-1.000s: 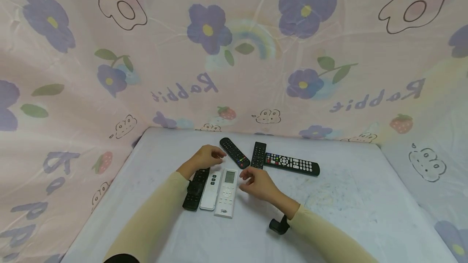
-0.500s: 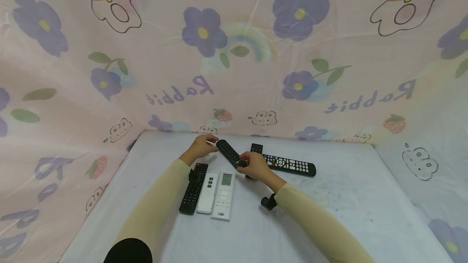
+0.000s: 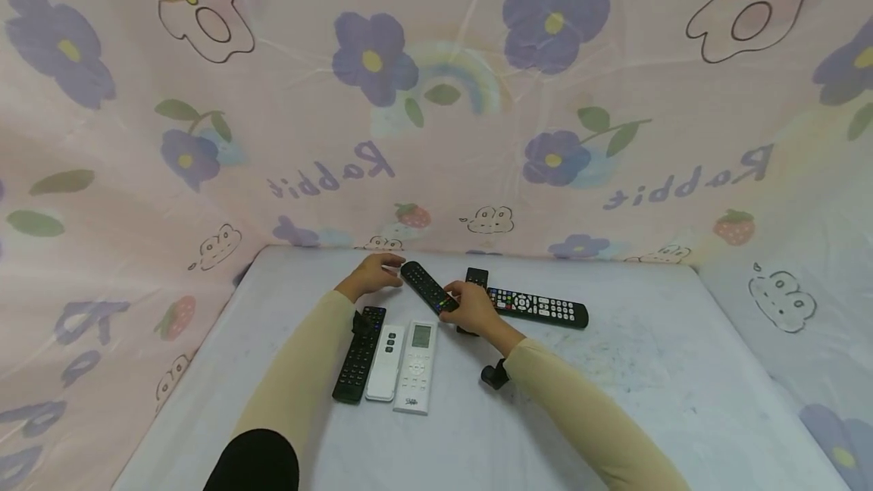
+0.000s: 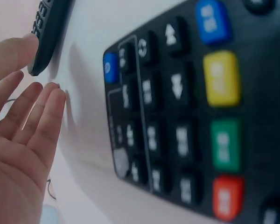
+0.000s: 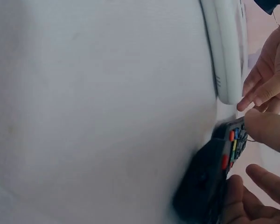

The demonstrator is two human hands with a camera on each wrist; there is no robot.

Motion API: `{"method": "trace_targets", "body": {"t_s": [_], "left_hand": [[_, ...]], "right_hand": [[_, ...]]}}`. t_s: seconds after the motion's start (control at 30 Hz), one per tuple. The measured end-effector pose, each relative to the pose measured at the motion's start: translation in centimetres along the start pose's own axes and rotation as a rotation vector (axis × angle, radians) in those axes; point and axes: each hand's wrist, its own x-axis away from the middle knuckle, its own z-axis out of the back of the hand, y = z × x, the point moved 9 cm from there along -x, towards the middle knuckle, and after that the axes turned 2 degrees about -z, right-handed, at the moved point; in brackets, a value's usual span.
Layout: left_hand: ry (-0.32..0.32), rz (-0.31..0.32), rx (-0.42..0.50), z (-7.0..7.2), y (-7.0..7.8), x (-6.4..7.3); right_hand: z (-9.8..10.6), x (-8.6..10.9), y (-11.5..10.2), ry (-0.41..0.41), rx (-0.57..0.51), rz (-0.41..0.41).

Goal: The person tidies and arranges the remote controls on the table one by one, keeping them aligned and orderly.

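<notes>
My right hand pinches the near end of a slanted black remote control with coloured buttons; the thumb shows against that end in the right wrist view. At the far end of this remote is my left hand. In the left wrist view its thumb overlaps the remote's tip, while the fingers stretch out fairly straight. Behind my right hand lies another black remote, partly hidden. A longer black remote with white buttons stretches to the right beside it.
Nearer on the white-covered table, three remotes lie side by side: a black one, a slim white one and a white one with a display. A patterned pink cloth rises behind the table.
Both hands have moved away from the near row to the two ends of the slanted black remote. My right hand has taken hold of it. The near row stays as it was.
</notes>
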Motion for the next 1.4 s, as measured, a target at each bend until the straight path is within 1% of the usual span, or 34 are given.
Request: {"method": "trace_targets", "body": {"t_s": [0.1, 0.27, 0.5, 0.8, 1.07, 1.23, 1.4], "left_hand": [[0.005, -0.002, 0.015, -0.2, -0.2, -0.3], [0.019, -0.006, -0.005, -0.4, 0.0, -0.8], [0.021, 0.035, -0.001, -1.1, -0.2, -1.6], [0.037, 0.079, -0.013, -1.4, -0.9, -2.3], [0.058, 0.064, -0.007, -1.3, -0.7, -2.2], [0.067, 0.057, -0.028, -1.2, -0.8, -2.1], [0.068, 0.040, -0.036, -0.8, -0.5, -1.8]], "right_hand": [[-0.3, -0.1, 0.1, -0.012, 0.001, -0.003], [-0.7, -0.3, 0.4, -0.039, 0.002, -0.002], [-0.9, -0.3, 0.9, -0.027, 0.037, 0.023], [-1.0, -0.2, 0.6, -0.021, 0.037, 0.025], [-1.1, -0.4, 1.0, -0.007, 0.027, 0.027], [-1.1, -0.4, 1.1, -0.007, 0.027, 0.045], [-1.1, -0.5, 1.1, -0.002, 0.028, 0.067]]}}
